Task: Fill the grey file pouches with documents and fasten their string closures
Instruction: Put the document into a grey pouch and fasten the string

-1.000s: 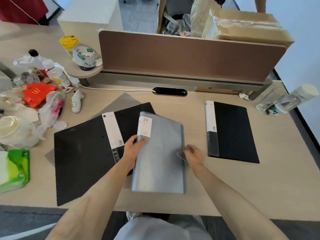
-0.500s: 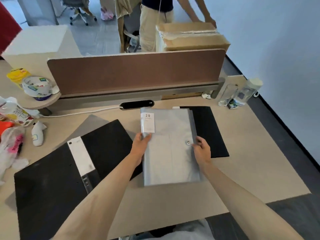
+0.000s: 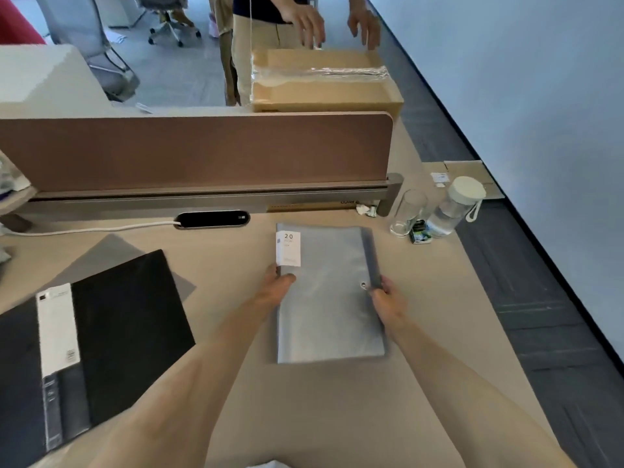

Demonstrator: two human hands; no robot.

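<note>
A grey file pouch (image 3: 324, 298) with a white label reading "20" lies flat on the desk's right half. My left hand (image 3: 278, 287) grips its left edge just below the label. My right hand (image 3: 385, 293) pinches its right edge beside a small metal button (image 3: 363, 284). The black folder that lay on the right is hidden under the pouch. A second grey pouch (image 3: 114, 251) lies flat at the left, mostly covered by an open black folder (image 3: 111, 329).
A brown divider screen (image 3: 202, 150) runs along the desk's far side, with a black cable port (image 3: 212, 219) below it. A glass (image 3: 407, 211) and a water bottle (image 3: 452, 206) stand at the far right corner. Behind the screen a person handles a cardboard box (image 3: 324, 82).
Both hands carried the grey pouch off the open black folder to the right and set it over the black folder there. My view swung right too.
</note>
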